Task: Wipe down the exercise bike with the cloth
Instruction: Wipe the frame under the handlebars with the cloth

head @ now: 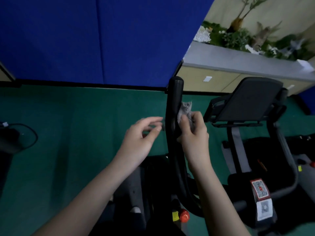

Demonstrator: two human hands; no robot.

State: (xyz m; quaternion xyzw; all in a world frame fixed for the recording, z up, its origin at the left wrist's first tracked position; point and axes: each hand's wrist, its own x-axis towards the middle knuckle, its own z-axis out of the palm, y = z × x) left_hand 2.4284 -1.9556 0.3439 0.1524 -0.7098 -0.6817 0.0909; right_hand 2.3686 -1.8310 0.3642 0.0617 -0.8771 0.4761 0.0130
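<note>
Green carpet [76, 125] underfoot, blue partition [102, 40] across the far side. Dim light, some blur on my left side.

Exercise bike [180, 184] stands directly in front of me. Its black handlebar [173, 103] rises as one long curved tube, with the long axis running near to far and the capped end at the far tip.

Cloth [185, 109]: small, grey, bunched. My right hand [192, 133] has its fingers curled and clamped round it and presses it against the right flank of the tube, about mid-length. A tuft sticks out beyond my fingertips toward the far end.

Left hand [138, 142]: fingers apart and loosely bent, holding nothing, just left of the tube at the same height as the cloth. Fingertips are close to the bar; too blurred to say whether they touch.

Judgement: the right hand is the working hand, and the stroke should run along the tube's axis. Bare tube lies beyond the cloth toward the cap and nearer me down the curve. The left side of the tube faces my free hand, which could steady it.

Red knob [185, 215] sits low on the frame, near me.

Containers: a grey planter ledge [238, 60] at far right holds green plants [238, 36] and white pebbles. A second machine's dark seat back [252, 99] stands to the right of the bar.
</note>
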